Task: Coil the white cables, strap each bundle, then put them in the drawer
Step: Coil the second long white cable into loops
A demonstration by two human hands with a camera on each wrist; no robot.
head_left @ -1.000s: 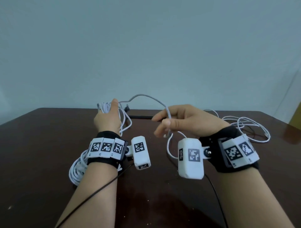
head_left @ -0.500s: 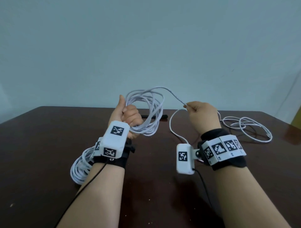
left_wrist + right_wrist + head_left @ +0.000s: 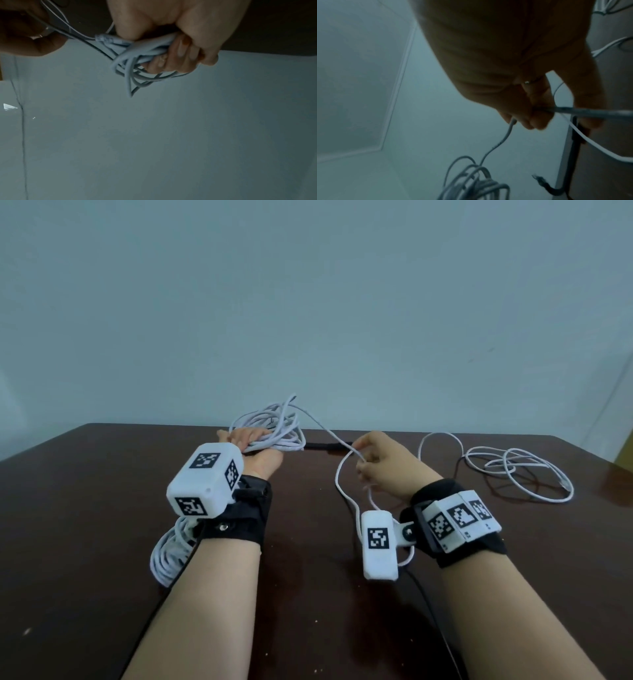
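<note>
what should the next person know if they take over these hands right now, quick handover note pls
Left hand: raised, fingers curled round the half-wound coil.
Right hand: pinches the free run of that same cable, which sags to the table.
Elsewhere: a white bundle lies by the left wrist; whether it is strapped is not visible. A loose white cable lies uncoiled at the far right. A black strip lies at the back.
Done: several loops wound.
Left: finish winding, strap it, coil the loose cable, stow everything. No drawer in view.
</note>
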